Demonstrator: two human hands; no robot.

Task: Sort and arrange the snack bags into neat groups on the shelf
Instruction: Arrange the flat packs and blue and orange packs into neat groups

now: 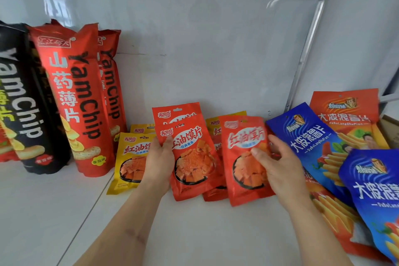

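My left hand (160,162) grips the left edge of a small red snack bag (192,157), held upright with another red bag (176,112) right behind it. In my right hand (278,162) is a second small red snack bag (244,162), pinched at its right edge and tilted a little. Between and behind them lean more small red bags (214,192) and a yellow-topped one (212,124). Two yellow snack bags (131,162) stand left of my left hand. Everything rests on the white shelf (194,233).
Tall red YamChip bags (75,97) and black YamChip bags (23,101) stand at the left against the white back wall. At the right lie overlapping blue bags (313,142), another blue bag (375,196) and orange-red bags (347,114). A metal post (306,49) rises at the right.
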